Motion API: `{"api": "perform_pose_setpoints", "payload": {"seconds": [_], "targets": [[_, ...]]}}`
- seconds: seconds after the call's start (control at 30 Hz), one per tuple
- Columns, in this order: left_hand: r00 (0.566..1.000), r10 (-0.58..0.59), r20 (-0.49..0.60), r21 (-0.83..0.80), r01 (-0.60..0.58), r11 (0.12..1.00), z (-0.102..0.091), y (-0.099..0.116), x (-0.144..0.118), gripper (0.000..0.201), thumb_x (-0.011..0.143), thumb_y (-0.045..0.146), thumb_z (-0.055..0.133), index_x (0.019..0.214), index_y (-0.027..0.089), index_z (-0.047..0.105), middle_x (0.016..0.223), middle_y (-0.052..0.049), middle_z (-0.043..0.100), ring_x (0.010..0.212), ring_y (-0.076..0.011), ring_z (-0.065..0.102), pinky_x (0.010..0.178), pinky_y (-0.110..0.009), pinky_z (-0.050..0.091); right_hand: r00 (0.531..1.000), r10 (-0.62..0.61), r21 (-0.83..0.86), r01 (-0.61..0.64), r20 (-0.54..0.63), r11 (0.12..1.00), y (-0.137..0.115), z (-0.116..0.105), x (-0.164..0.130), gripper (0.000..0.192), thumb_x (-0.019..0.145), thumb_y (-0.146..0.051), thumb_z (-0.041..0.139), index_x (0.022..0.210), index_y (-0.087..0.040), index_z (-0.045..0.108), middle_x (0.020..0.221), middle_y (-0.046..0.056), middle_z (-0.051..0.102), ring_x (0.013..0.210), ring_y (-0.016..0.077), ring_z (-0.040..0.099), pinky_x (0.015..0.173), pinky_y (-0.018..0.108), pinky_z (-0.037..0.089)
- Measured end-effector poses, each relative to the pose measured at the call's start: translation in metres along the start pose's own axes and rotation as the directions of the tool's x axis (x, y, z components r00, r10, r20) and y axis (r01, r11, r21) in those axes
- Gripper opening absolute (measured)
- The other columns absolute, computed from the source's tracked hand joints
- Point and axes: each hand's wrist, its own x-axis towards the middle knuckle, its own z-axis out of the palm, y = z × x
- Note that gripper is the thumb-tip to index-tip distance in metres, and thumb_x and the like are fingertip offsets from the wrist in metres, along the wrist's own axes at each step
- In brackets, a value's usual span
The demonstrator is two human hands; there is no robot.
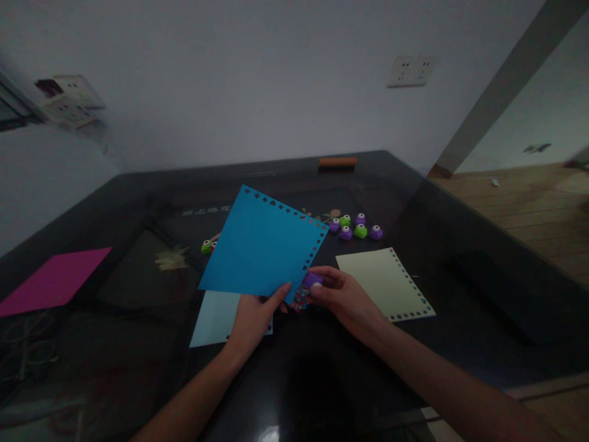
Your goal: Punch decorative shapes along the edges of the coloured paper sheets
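Blue sheet (262, 248) seemingly above left hand (251, 319).

A room in a home, dark glass-topped worktop (460, 245) against a plain white wall (257, 80), wall sockets (410, 70), wooden plank floor (529, 209), coloured craft paper (262, 245), small paper punches (354, 226)
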Motion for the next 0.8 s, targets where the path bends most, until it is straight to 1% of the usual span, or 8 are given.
{"api": "perform_pose_setpoints", "payload": {"seconds": [0.17,0.3,0.43,0.6,0.7,0.8], "targets": [[0.998,0.056,-0.024,-0.016,-0.057,0.998,0.0021,0.0068,-0.0030,0.027,0.068,0.040,0.064,0.052,0.018,0.059,0.050,-0.002,0.065,0.054,-0.0187,0.064,0.062,-0.028,0.050,1.000,-0.024,0.004,0.024,0.016,1.000,0.0026,-0.0006,-0.0001,0.043,0.048,-0.019,0.085,0.087,-0.019,0.066,0.077,-0.001,0.067,0.065,0.0108,0.061,0.066,0.027,0.050],[0.996,0.084,-0.027,-0.012,-0.084,0.996,0.0027,0.0062,-0.0028,0.027,0.068,0.039,0.063,0.052,0.019,0.058,0.050,-0.002,0.065,0.054,-0.0189,0.064,0.062,-0.029,0.051,0.999,-0.029,-0.017,0.030,0.021,0.999,0.0023,-0.0004,-0.0011,0.043,0.049,-0.019,0.085,0.088,-0.019,0.066,0.077,-0.001,0.066,0.064,0.0108,0.060,0.067,0.028,0.048],[0.996,0.087,-0.022,-0.010,-0.087,0.996,0.0027,0.0081,-0.0036,0.025,0.068,0.039,0.063,0.053,0.019,0.059,0.052,-0.002,0.066,0.054,-0.0197,0.064,0.062,-0.030,0.051,0.999,-0.040,-0.037,0.042,0.032,0.998,0.0022,-0.0005,-0.0018,0.043,0.051,-0.019,0.084,0.089,-0.019,0.065,0.077,-0.001,0.065,0.065,0.0112,0.059,0.069,0.029,0.047],[0.997,0.081,0.010,0.002,-0.081,0.997,0.0035,0.0108,-0.0052,0.024,0.067,0.040,0.062,0.058,0.019,0.061,0.060,-0.004,0.070,0.059,-0.0211,0.066,0.065,-0.032,0.052,0.999,-0.044,-0.028,0.044,0.022,0.999,0.0027,0.0008,-0.0025,0.043,0.049,-0.018,0.084,0.086,-0.020,0.063,0.075,-0.002,0.065,0.066,0.0114,0.059,0.069,0.028,0.047],[0.993,0.116,0.012,0.029,-0.116,0.993,0.0045,0.0069,-0.0051,0.023,0.068,0.040,0.063,0.072,0.018,0.066,0.074,-0.007,0.073,0.070,-0.0239,0.068,0.072,-0.035,0.052,0.997,-0.061,-0.023,0.062,0.036,0.998,0.0033,0.0026,-0.0031,0.040,0.050,-0.018,0.083,0.085,-0.020,0.063,0.075,-0.003,0.065,0.066,0.0122,0.059,0.068,0.029,0.047],[0.982,0.189,-0.022,0.128,-0.184,0.974,0.0060,0.0026,-0.0050,0.024,0.069,0.040,0.063,0.079,0.019,0.068,0.083,-0.008,0.073,0.090,-0.0276,0.066,0.087,-0.041,0.047,0.993,-0.090,-0.021,0.092,0.078,0.996,0.0042,0.0040,-0.0038,0.035,0.054,-0.018,0.081,0.083,-0.020,0.063,0.075,-0.003,0.065,0.066,0.0127,0.059,0.068,0.029,0.048]]}}
